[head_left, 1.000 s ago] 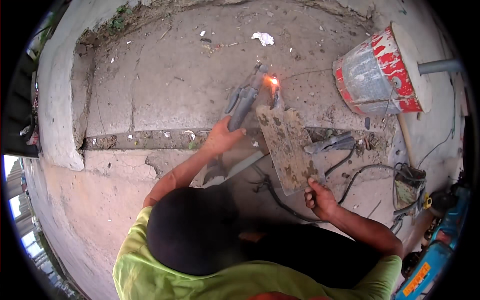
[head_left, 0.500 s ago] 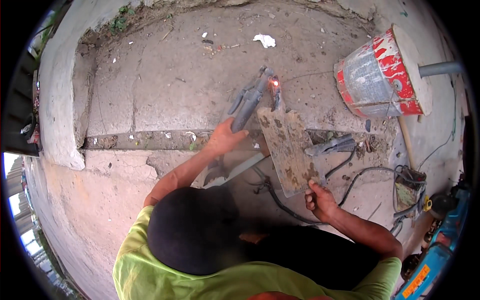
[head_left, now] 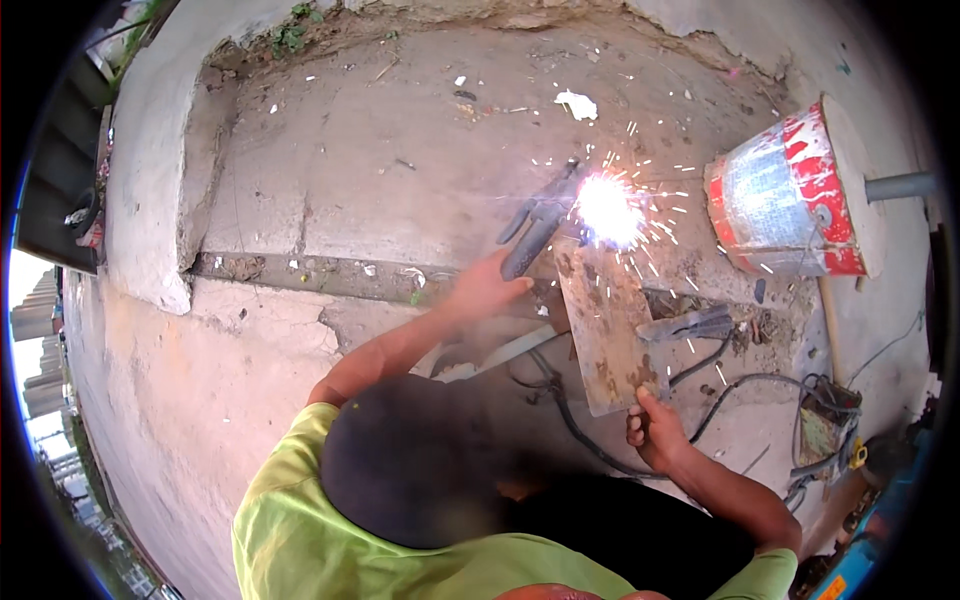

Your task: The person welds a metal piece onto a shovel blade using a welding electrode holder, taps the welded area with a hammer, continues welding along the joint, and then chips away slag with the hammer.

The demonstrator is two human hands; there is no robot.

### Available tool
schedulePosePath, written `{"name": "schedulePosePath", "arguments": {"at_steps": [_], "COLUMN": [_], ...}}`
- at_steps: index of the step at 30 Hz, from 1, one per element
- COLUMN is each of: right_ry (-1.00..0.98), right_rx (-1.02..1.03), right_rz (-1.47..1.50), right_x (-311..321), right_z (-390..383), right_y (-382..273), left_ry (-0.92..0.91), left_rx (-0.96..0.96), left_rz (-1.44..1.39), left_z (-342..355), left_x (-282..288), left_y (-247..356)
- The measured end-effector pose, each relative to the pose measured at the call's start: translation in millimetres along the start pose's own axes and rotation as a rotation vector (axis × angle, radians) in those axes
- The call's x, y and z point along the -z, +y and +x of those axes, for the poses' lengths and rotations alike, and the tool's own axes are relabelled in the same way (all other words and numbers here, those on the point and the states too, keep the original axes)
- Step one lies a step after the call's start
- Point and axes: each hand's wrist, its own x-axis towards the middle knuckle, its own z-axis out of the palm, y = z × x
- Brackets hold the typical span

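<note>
My left hand (head_left: 485, 292) is closed around the handle of a grey electrode holder (head_left: 532, 232), angled up toward a blinding white arc (head_left: 608, 210) with sparks flying outward. The arc hides the top end of a flat, rust-spotted metal blade (head_left: 600, 330), like a shovel head. My right hand (head_left: 655, 430) pinches this blade at its lower right corner, thumb on the face and fingers curled beneath. Against the blade's right edge lies a grey metal clamp (head_left: 685, 325) with a black cable (head_left: 700, 365) running from it.
A red-and-white paint-smeared bucket (head_left: 765, 200) lies on its side at upper right, a grey pipe (head_left: 900, 186) protruding from it. Cables, a wooden handle (head_left: 830, 320) and a small dirty container (head_left: 825, 420) are at right, a blue machine (head_left: 855, 540) below. A broken concrete step (head_left: 200, 200) borders the left.
The small orange glow at the blade's top has flared into a large white burst with sparks. The whole view, both hands included, has shifted somewhat right and down.
</note>
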Motion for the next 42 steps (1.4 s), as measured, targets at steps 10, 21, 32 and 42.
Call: {"name": "schedulePosePath", "arguments": {"at_steps": [10,21,32,42], "right_ry": [0.089,0.135,0.048,0.072], "right_rx": [0.001,0.046,0.0,0.019], "right_rz": [0.035,-0.073,-0.054,-0.034], "right_x": [2.5,-6.5,-4.4,-7.3], "right_z": [3.5,1.2,0.8,-1.3], "right_y": [3.9,1.4,0.2,-0.1], "left_ry": [-0.03,0.012,0.005,0.013], "left_rx": [-0.145,-0.075,-0.079,-0.07], "left_rz": [0.13,-0.103,-0.017,0.052], "left_z": [5.1,-2.8,-0.9,-0.8], "left_x": [8.6,4.5,4.0,3.7], "left_y": [-9.4,1.6,-2.9,3.0]}}
